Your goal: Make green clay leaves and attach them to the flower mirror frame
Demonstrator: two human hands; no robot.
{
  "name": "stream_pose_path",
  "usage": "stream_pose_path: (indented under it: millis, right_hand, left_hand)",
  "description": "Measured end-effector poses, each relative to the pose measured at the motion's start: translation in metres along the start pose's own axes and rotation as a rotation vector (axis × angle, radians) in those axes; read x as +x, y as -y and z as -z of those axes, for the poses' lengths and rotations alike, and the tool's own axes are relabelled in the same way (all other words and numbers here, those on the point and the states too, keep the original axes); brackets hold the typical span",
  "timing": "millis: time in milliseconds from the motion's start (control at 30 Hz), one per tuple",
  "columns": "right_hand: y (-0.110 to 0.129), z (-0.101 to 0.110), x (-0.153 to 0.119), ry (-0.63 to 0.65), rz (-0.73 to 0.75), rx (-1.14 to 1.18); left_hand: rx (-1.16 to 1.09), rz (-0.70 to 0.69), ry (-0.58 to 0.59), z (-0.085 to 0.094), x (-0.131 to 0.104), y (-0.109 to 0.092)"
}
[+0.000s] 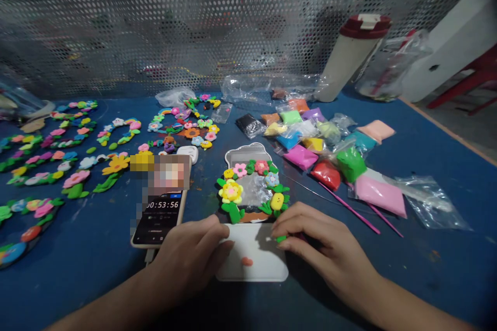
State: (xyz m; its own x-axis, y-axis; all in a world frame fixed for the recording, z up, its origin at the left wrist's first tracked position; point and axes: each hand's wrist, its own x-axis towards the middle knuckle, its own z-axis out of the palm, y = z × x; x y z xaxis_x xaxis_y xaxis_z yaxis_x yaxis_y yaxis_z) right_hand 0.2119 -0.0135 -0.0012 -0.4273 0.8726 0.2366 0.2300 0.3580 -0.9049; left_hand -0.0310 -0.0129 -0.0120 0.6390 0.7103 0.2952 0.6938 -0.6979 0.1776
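A wreath of clay flowers and leaves (233,191) surrounds the shiny middle of a cloud-topped plate (248,152). In front of it lies a white board (256,264) with a small orange heart-like mark. My left hand (194,248) is closed at the board's left edge, its thumb and curled fingers touching there. Over the right edge, my right hand (314,238) pinches a small piece of green clay (280,239) between thumb and fingers. Part of that clay is hidden by the fingertips.
A phone with a timer (161,217) lies left, beside a white earbud case (188,154). Finished clay wreaths (118,132) fill the far left. Colored clay packets (298,158) and pink sticks (349,207) lie right. A tumbler (353,57) stands by the perforated metal screen (194,26).
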Motion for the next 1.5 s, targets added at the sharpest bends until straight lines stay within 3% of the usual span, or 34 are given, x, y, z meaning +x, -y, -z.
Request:
stream_pose_path:
  millis: [200,433,600,900,1133,1500]
  right_hand:
    - [-0.0034,0.0007,-0.0024,0.033,-0.001,0.002]
    - [-0.0043,0.0001,-0.0044,-0.032,-0.093,-0.033]
    - [-0.0038,0.0002,-0.0016,-0.028,-0.009,-0.055]
    - [-0.0054,0.0005,-0.0044,0.038,-0.063,-0.02]
    - [-0.0042,-0.0002,-0.003,-0.05,-0.092,-0.072]
    - [-0.0043,-0.0004,-0.0024,0.004,-0.024,-0.052]
  left_hand:
    - [0.006,-0.022,-0.016,0.0015,-0.0001,0.0]
    - [0.021,-0.039,-0.034,0.0018,0.0024,-0.001]
    - [0.022,-0.052,-0.027,0.001,0.0018,-0.0009]
    - [0.037,-0.066,-0.046,0.0011,0.0005,-0.0006]
    - [0.029,-0.074,-0.045,0.0013,0.001,-0.0006]
    - [0.013,-0.08,-0.055,0.0011,0.0014,-0.0001]
